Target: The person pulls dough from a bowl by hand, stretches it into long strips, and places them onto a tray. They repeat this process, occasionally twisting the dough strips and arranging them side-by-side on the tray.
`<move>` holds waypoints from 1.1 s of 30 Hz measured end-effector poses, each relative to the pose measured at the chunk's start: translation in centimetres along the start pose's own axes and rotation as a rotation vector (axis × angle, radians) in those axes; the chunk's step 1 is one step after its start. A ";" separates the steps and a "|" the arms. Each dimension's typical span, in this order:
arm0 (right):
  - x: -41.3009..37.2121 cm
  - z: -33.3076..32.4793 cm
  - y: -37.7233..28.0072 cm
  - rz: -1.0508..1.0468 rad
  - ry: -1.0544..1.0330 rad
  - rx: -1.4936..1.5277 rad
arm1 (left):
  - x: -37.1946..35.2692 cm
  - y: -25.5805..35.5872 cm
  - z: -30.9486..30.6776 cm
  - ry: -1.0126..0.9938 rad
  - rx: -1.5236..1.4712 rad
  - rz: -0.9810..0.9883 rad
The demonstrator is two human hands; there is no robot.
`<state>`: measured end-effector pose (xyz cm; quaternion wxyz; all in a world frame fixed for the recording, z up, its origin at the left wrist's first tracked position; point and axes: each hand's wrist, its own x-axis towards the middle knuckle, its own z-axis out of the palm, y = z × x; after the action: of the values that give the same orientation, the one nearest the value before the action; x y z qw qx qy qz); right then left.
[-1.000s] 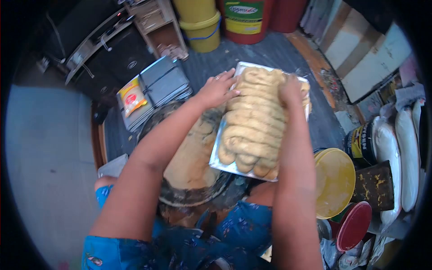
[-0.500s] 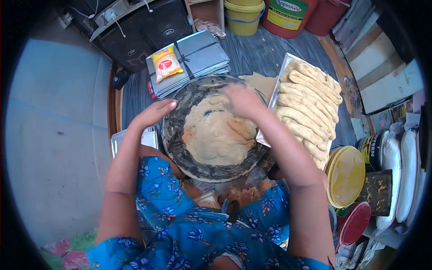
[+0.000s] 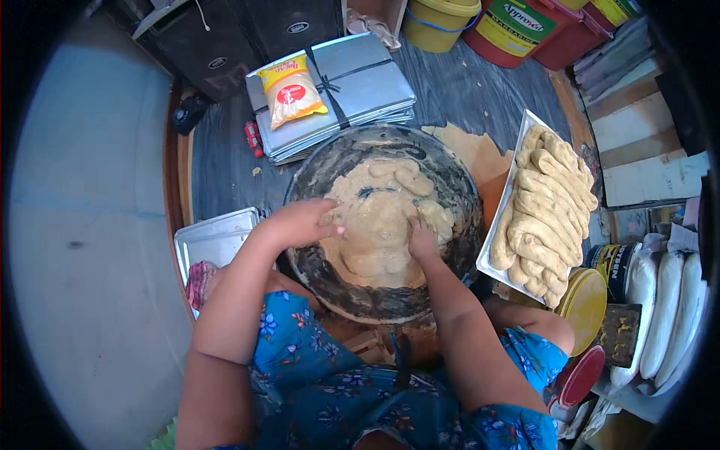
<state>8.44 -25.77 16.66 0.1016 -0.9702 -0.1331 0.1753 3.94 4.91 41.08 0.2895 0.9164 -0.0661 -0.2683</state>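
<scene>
A wide, round, dark basin stands between my knees, its inside smeared with flour and residue. A large, soft mass of tan dough fills its middle, with thick rolled pieces of dough at the far side. My left hand hovers at the dough's left edge, fingers apart and holding nothing. On the right side of the dough, my right hand has its fingers pressed into it, gripping at its edge; the fingertips are partly hidden.
Right of the basin, a metal tray bears several long dough strips. Behind the basin, tied flat metal sheets carry a yellow-and-white packet. Another tray lies left. Buckets stand at the back.
My left hand has left the basin's rim and moved inward to the dough. My right hand has come from the far side nearer to me. The view has shifted.
</scene>
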 end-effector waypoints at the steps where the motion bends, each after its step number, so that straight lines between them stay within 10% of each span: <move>1: 1.0 1.5 0.5 -0.063 0.120 -0.088 | 0.1 -0.6 0.0 -0.005 -0.019 0.011; 8: 3.2 3.5 0.6 0.191 0.000 -0.130 | 0.2 -1.7 -0.9 -0.058 -0.062 -0.025; 20: 0.4 1.5 4.1 0.019 -0.107 0.221 | 0.0 -2.3 0.3 0.008 -0.038 0.068; 29: 2.0 0.5 0.2 0.043 -0.041 -0.175 | -1.1 -1.2 0.8 -0.032 -0.047 0.023; 33: 2.7 4.4 5.9 0.298 -0.104 1.025 | 0.0 -1.7 1.0 -0.032 -0.030 0.011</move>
<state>10.62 -29.87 10.33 0.5293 -0.7947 0.1039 0.2784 3.30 5.84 39.41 0.3035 0.9072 -0.0718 -0.2825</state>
